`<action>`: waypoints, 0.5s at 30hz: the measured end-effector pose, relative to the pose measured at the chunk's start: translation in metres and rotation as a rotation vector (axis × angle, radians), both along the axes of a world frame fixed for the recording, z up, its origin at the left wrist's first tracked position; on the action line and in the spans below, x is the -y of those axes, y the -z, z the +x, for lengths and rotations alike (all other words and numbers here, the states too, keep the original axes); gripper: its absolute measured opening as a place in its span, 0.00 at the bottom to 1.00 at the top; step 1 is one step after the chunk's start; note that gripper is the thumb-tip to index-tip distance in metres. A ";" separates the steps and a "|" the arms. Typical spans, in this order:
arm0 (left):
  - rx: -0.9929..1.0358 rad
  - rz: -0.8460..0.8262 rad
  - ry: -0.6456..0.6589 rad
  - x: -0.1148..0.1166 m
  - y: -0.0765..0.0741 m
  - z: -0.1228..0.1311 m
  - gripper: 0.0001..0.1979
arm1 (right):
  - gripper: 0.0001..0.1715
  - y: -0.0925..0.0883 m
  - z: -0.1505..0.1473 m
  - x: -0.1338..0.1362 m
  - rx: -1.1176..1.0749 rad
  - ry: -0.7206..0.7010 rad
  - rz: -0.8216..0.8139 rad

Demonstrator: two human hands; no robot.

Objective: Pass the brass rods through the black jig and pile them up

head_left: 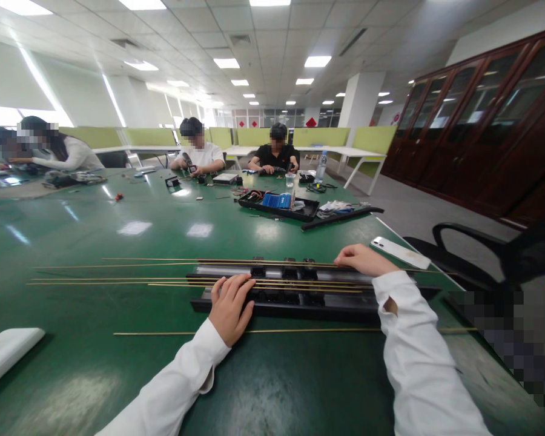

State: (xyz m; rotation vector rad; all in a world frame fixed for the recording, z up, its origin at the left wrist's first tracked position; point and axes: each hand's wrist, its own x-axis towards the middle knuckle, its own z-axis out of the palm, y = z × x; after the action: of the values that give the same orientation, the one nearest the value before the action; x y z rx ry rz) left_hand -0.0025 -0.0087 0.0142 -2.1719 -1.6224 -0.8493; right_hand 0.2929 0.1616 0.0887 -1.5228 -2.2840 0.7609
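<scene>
Long thin brass-coloured rods [91, 283] lie across black channel-shaped bars [281, 312] on the green table, reaching well past them to the left. My left hand [231, 306] rests over the rods and the near bars, its fingers stretched and slightly apart. At the far side, my right hand [366, 259] is closed, with its fingertips pinching a thin rod [272, 263]. Small black blocks [290, 274] sit between the bars. Closer to me, a single rod [163, 333] lies on the table and passes under my right sleeve.
A white phone [400, 252] lies beyond my right hand, near the table's edge [390, 227]. Further off are a black tray [249, 206] holding a blue item, a water bottle [320, 168] and several seated people. A white object [13, 351] is at left; a black chair [472, 233] stands right.
</scene>
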 end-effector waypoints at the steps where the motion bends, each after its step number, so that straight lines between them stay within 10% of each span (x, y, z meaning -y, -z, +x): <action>1: -0.001 0.000 -0.001 0.000 0.000 0.000 0.18 | 0.09 -0.001 -0.003 0.001 0.011 -0.008 0.025; 15: -0.007 0.009 -0.004 -0.001 -0.001 0.008 0.18 | 0.10 -0.002 -0.032 0.013 0.020 -0.155 0.063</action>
State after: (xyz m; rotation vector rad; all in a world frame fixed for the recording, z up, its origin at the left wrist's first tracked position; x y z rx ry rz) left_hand 0.0057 -0.0078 0.0157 -2.1623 -1.6165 -0.8446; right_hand 0.2605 0.1485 0.0904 -1.3448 -2.4388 0.7087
